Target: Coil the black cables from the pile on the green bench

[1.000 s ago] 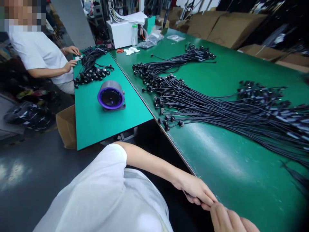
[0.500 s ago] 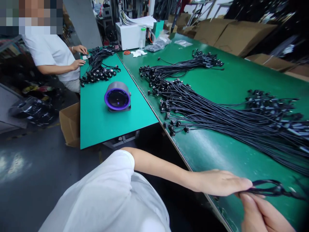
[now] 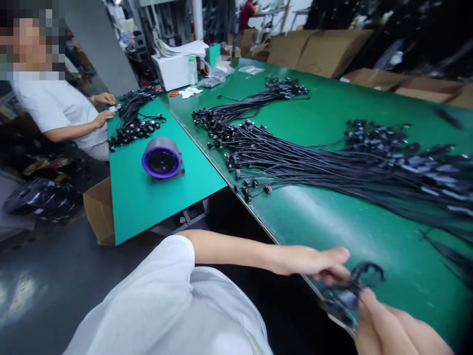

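A coiled black cable (image 3: 370, 270) is between my hands at the near edge of the green table, its loop pointing up and right. My right hand (image 3: 395, 323), at the lower right, pinches the cable with thumb and fingers. My left hand (image 3: 323, 264) reaches in from the left, thumb lifted away from its half-curled fingers; the fingertips are beside the cable, and I cannot tell whether they touch it. Below the left fingers, the cable's lower part is smeared by motion. Behind both hands lies a large spread of black cables (image 3: 314, 165) with plugs at their ends.
A second cable bundle (image 3: 254, 102) lies farther back. On the left table stands a round purple-rimmed fan-like device (image 3: 161, 161). A co-worker in a white shirt (image 3: 55, 106) handles cables there. A white box (image 3: 173, 73) and cardboard boxes (image 3: 321, 52) stand behind.
My hands and the cable have shifted left. The left thumb has lifted off the cable, and the loop has turned upward. The whole view has swung slightly right.
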Demonstrator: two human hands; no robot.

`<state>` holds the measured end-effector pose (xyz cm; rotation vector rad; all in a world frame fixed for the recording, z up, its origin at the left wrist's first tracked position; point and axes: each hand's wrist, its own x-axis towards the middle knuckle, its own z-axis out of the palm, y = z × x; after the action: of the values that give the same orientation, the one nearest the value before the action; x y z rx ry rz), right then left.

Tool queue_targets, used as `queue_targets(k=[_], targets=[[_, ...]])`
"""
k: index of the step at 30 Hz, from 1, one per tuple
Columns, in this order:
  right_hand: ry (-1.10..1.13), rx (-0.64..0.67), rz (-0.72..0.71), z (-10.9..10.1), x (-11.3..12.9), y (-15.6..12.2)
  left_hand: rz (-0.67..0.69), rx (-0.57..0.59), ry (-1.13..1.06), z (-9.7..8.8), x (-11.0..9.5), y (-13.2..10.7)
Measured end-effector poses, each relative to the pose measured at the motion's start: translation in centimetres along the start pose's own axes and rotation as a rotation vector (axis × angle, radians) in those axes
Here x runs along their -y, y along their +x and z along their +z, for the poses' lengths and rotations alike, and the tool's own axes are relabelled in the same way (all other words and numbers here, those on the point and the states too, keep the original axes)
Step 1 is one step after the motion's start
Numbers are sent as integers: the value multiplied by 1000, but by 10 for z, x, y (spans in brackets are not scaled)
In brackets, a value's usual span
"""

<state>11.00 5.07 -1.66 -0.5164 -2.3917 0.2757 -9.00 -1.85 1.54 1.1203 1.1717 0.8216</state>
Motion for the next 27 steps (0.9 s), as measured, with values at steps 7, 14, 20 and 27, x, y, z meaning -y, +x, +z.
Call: queue_targets(k=[7,14,20,27], targets=[[283,81,281,-5,45,25,349,-212,4,13,-8,-19],[1383,219,1015,2,34,5,231,-52,46,35,11,-5],[668,84,657,-36,35,-3,140,-171,-32,31,5,11],[-276,228,67,-48,11,-2,360,-179,1037,34,2,23]])
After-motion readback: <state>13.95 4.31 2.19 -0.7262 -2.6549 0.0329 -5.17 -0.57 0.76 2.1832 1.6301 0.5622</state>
